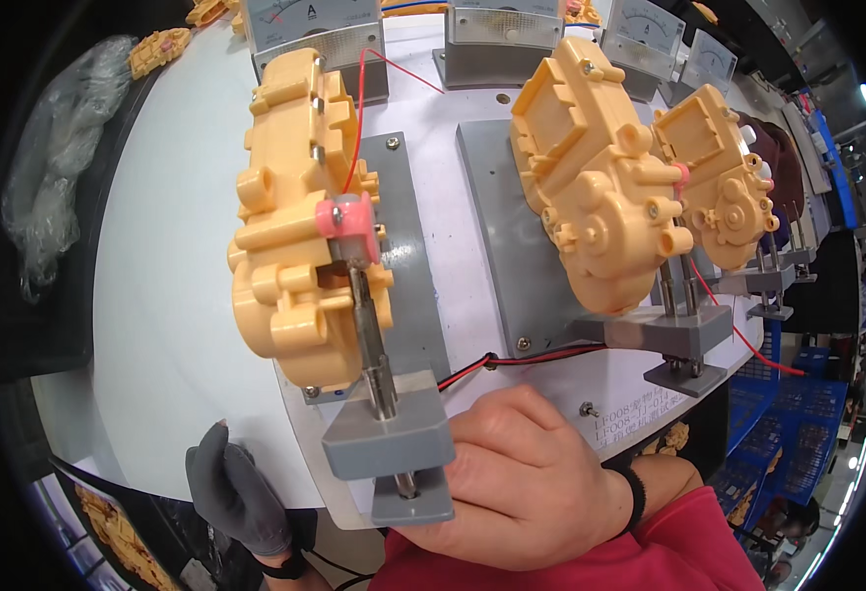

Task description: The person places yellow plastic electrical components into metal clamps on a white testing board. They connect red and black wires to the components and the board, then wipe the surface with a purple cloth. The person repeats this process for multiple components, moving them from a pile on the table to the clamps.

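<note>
My right hand (517,478), bare with a black wrist band, is closed at the side of a grey fixture block (389,433) and its lower plate. Its fingertips are hidden behind the block. Two metal pins (372,345) rise from this block to a tan plastic gearbox housing (290,217), which stands upright with a pink piece (354,222) on its side. A thin red wire (359,128) runs up from there. My left hand (236,492), in a dark grey glove, rests near the white table's front edge, its fingers loosely extended and nothing visible in them.
Two similar tan housings (600,187) (724,177) stand on fixtures to the right. Analog meters (315,39) line the back. Crumpled clear plastic (59,167) lies at far left; blue crates (798,424) are at lower right. Red and black wires (522,360) cross the board.
</note>
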A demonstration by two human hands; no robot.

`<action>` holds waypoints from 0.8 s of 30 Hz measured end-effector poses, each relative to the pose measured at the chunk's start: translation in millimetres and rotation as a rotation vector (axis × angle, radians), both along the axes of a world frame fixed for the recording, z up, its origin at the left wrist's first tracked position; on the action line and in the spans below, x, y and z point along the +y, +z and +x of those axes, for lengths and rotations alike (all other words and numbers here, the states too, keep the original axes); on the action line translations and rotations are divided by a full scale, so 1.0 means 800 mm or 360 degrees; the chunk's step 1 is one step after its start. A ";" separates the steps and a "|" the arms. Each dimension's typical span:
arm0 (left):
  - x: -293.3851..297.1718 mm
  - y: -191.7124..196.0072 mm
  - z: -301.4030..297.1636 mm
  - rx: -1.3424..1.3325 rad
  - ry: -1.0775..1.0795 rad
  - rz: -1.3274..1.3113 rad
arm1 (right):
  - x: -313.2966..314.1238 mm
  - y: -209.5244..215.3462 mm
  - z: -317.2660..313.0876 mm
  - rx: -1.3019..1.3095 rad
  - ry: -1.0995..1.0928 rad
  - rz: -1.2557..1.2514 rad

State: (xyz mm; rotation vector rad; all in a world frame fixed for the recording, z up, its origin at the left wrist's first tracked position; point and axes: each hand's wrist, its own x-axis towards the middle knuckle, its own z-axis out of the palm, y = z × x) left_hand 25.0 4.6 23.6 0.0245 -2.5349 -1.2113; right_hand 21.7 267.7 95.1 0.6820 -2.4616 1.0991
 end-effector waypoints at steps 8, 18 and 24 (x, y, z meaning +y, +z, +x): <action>-0.001 0.008 -0.005 0.0067 0.0039 -0.0032 | -0.005 0.008 -0.004 0.0034 -0.0021 0.0028; -0.002 -0.001 -0.004 0.0079 -0.0022 0.0013 | 0.004 -0.004 0.000 0.0192 -0.0037 -0.0098; -0.002 0.021 -0.009 0.0020 -0.0250 0.0155 | 0.003 -0.003 0.007 0.0378 -0.0142 -0.0420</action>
